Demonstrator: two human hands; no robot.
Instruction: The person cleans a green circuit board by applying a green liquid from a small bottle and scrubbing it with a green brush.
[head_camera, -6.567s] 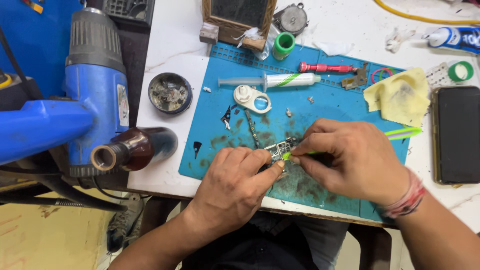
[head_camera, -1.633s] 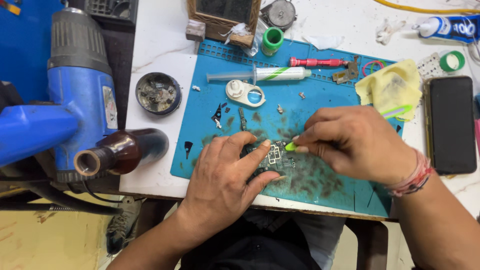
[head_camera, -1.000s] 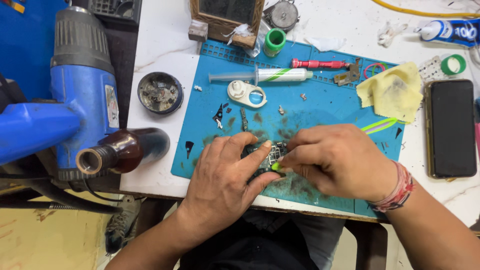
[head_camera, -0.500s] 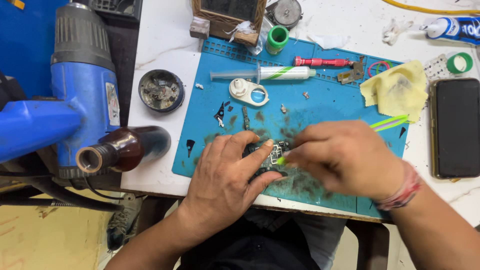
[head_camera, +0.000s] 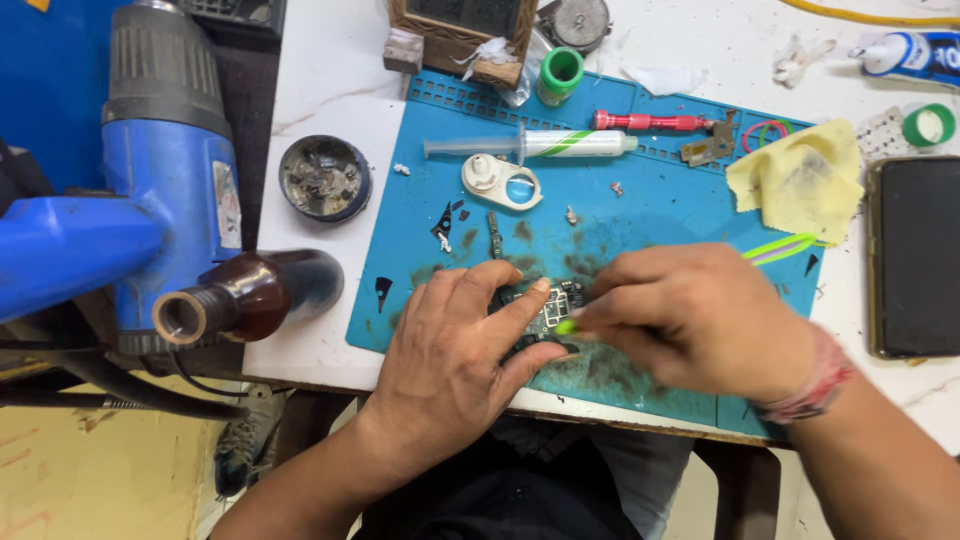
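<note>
A small dark circuit board (head_camera: 545, 312) lies on the blue work mat (head_camera: 420, 240) near the table's front edge. My left hand (head_camera: 455, 350) pins the board down with thumb and fingertips. My right hand (head_camera: 700, 320) grips a yellow-green brush (head_camera: 780, 248); its bristle tip (head_camera: 566, 326) rests on the board, and the handle sticks out behind the hand. Dark smears cover the mat around the board.
A blue heat gun (head_camera: 170, 190) stands at the left, nozzle (head_camera: 185, 315) toward me. A round tin (head_camera: 323, 178), a syringe (head_camera: 540, 146), a red screwdriver (head_camera: 650, 122), a green cap (head_camera: 560, 75), a yellow cloth (head_camera: 795, 180) and a black phone (head_camera: 915, 255) lie around.
My right hand has swept the brush back and forth across the board, ending slightly left. My left hand has kept holding the board in place.
</note>
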